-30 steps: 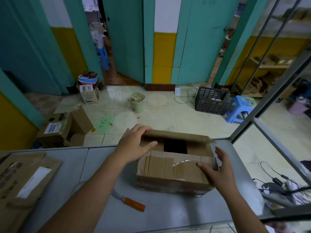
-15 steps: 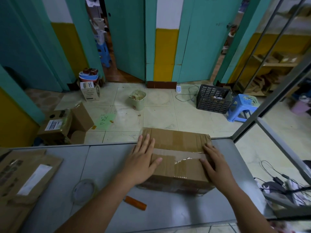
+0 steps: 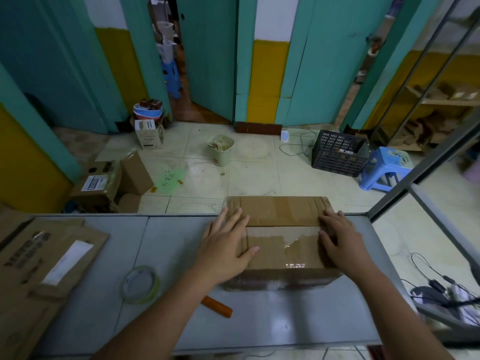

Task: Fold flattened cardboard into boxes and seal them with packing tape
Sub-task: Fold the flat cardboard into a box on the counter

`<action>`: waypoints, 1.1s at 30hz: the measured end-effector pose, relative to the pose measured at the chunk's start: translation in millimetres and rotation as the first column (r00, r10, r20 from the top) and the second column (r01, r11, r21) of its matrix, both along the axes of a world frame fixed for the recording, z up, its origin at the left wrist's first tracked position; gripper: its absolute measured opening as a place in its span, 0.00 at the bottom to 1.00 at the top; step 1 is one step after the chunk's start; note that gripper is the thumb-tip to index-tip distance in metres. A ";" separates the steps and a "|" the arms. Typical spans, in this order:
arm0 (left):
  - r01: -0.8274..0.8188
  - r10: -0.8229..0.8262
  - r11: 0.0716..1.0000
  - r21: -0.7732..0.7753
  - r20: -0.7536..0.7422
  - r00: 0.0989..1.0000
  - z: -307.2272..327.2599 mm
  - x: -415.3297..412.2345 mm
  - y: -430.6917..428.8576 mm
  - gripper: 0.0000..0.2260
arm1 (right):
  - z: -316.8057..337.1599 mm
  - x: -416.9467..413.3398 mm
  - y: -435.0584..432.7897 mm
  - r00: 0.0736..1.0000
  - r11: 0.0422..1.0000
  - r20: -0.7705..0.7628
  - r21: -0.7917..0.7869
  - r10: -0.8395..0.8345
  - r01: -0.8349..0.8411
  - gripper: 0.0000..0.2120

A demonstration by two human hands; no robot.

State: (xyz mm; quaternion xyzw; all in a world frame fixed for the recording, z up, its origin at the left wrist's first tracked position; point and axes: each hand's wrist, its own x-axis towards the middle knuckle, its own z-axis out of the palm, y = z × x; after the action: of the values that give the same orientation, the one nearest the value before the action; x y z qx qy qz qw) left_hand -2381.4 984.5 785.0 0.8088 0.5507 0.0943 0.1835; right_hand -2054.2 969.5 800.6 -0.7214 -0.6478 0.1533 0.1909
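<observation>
A cardboard box (image 3: pixel 281 210) is seen standing at the far edge of the grey worktop (image 3: pixel 259 323), right of its middle, with both top flaps laid down flat and met along a seam across the lid. The left grip (image 3: pixel 224 245), a bare hand, is laid flat on the box's left end with fingers straight and spread, nothing being clasped. The right grip (image 3: pixel 340 241) is likewise pressed flat on the right end, fingers extended across the seam. A torn strip of glossy clear tape is seen on the near flap between the two grips. A roll of packing tape (image 3: pixel 140 284) is laid flat on the worktop near the left forearm, and an orange handle (image 3: pixel 217 306) is partly hidden beneath that arm. Flattened cardboard (image 3: pixel 52 255) is stacked at the worktop's left end, well apart from the box. Beyond, on the tiled floor, a black crate (image 3: pixel 337 154) and a blue stool (image 3: pixel 387 167) are seen.
</observation>
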 end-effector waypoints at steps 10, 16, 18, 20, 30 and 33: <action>-0.154 0.148 0.980 0.124 0.061 0.987 25.1 -61.7 7.6 0.33 | 47.1 -95.1 15.9 0.977 0.977 0.078 0.069 0.198 -0.203 0.26; -0.352 0.354 0.935 0.050 -0.043 0.934 9.3 -141.1 -33.0 0.30 | 53.0 -186.8 28.3 0.872 0.869 0.099 0.078 0.480 -0.488 0.26; -0.436 0.436 0.900 0.007 -0.062 0.898 -1.9 -173.4 -52.5 0.30 | 48.8 -222.0 33.1 0.820 0.820 0.118 0.065 0.560 -0.569 0.27; -0.509 0.507 0.860 -0.049 -0.050 0.861 -15.9 -205.4 -74.0 0.30 | 42.6 -255.8 36.8 0.771 0.771 0.117 0.050 0.626 -0.635 0.28; -0.722 0.763 0.575 -0.385 -0.067 0.643 -96.6 -283.8 -140.9 0.42 | -47.1 -381.0 32.8 0.640 0.613 -0.074 -0.220 0.765 -0.759 0.27; -0.676 0.829 0.494 -0.547 0.063 0.555 -113.3 -270.9 -127.2 0.43 | -88.9 -405.8 28.4 0.758 0.624 -0.196 -0.460 0.623 -0.632 0.32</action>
State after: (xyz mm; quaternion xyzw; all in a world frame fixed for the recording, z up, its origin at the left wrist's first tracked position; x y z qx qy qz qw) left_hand -2652.3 857.3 671.7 0.3837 0.8190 0.1608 0.3952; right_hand -2460.0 997.9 711.7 -0.4726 -0.7935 0.3783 -0.0620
